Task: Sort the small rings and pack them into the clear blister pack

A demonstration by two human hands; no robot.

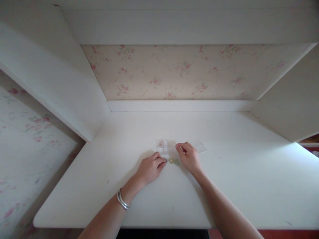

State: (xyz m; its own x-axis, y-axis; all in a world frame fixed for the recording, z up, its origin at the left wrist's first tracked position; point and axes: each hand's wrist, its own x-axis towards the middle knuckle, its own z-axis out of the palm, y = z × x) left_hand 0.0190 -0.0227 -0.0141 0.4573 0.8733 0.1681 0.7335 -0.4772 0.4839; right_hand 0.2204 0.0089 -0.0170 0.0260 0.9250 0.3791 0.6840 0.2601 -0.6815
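Observation:
My left hand (151, 168) rests low on the white desk, fingers drawn together at a small greyish round piece (166, 160), most of which the fingertips hide. Just right of it lie a yellowish round piece (171, 160) and a pale green one (176, 162), side by side. My right hand (189, 158) is above and right of these, thumb and index finger closed in a pinch; what they hold, if anything, cannot be made out. Beyond my left fingers a small clear plastic bag (162, 146) lies flat, with something reddish brown inside. Another clear bag (199, 145) sits partly behind my right hand.
The white desk (239, 179) has a raised back ledge (179, 106) and side panels (74, 83) at left and right. Flowered wallpaper (174, 71) covers the wall behind. A shelf (189, 26) runs overhead. The desk's front edge is near my forearms.

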